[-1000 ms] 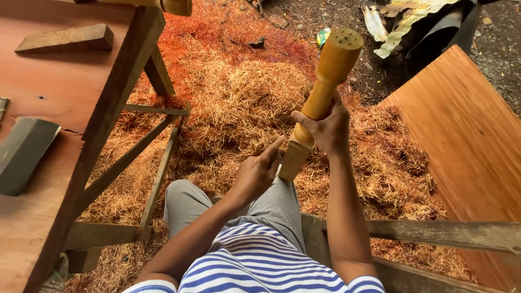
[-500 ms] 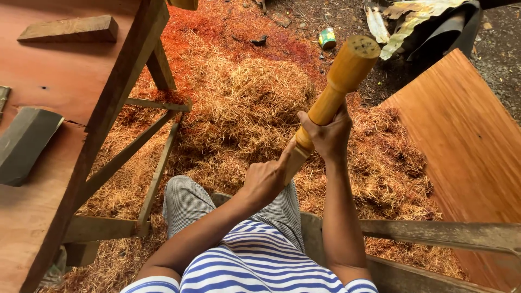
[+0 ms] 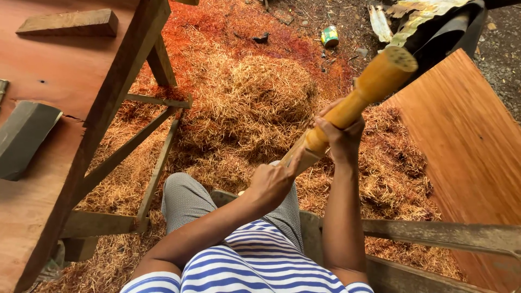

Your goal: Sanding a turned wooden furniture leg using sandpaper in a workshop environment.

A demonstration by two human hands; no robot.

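A turned, yellowish wooden post (image 3: 369, 89) with a thick round head points up and to the right in the head view. My right hand (image 3: 339, 135) grips its narrow neck just below the head. My left hand (image 3: 274, 182) holds the lower end, near my lap. I wear a blue and white striped shirt and grey checked trousers. The post's bottom tip is hidden behind my left hand.
A reddish workbench (image 3: 59, 87) with slanted wooden legs stands on the left, with a wood block (image 3: 68, 23) and a grey block (image 3: 24, 138) on it. An orange wooden board (image 3: 467, 146) lies on the right. Wood shavings (image 3: 244, 103) cover the ground. A small can (image 3: 329, 36) lies at the back.
The post has swung to the right, its head now further right. Both hands moved with it, the right one sliding rightward.
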